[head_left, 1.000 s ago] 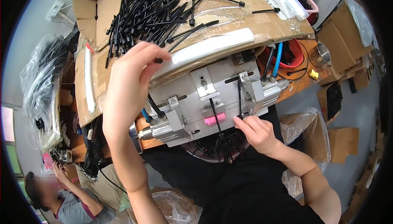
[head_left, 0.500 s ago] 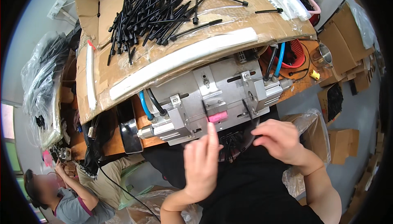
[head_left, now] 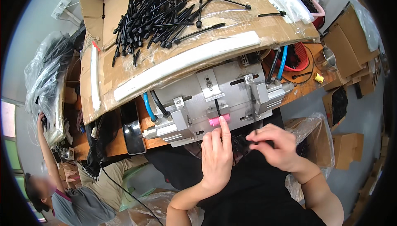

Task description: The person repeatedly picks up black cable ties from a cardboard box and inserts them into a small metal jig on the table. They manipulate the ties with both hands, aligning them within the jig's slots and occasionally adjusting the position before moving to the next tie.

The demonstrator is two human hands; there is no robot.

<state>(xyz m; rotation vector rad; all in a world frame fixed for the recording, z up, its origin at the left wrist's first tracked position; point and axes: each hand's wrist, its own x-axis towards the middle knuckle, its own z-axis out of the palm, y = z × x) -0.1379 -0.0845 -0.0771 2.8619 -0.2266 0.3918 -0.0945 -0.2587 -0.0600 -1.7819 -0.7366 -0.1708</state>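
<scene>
My left hand point(head_left: 217, 160) points its index finger forward, the tip against a pink cylindrical piece point(head_left: 214, 121) at the front of the metal fixture point(head_left: 165, 102). The other fingers are bent and nothing shows in their grasp. A thin black rod point(head_left: 218, 108) runs from the central bracket point(head_left: 209, 84) down to the pink piece, its near end by my fingertip. My right hand point(head_left: 277, 145) is pinched over my lap, to the right of the left hand, with a thin dark piece between thumb and fingers. Blur and the fingers hide most of that piece.
A cardboard sheet point(head_left: 103, 81) above the fixture bears a pile of black rods point(head_left: 153, 19). Blue hoses point(head_left: 283, 63) reach the fixture's side cylinders. A red basket point(head_left: 305, 63) and metal cup point(head_left: 329, 55) stand at right. Another person point(head_left: 78, 197) works at lower left.
The black rod at the bracket has shifted right to its middle. My left hand has moved right with it, and my right hand has drawn slightly toward me. The other person's arm has reached up.
</scene>
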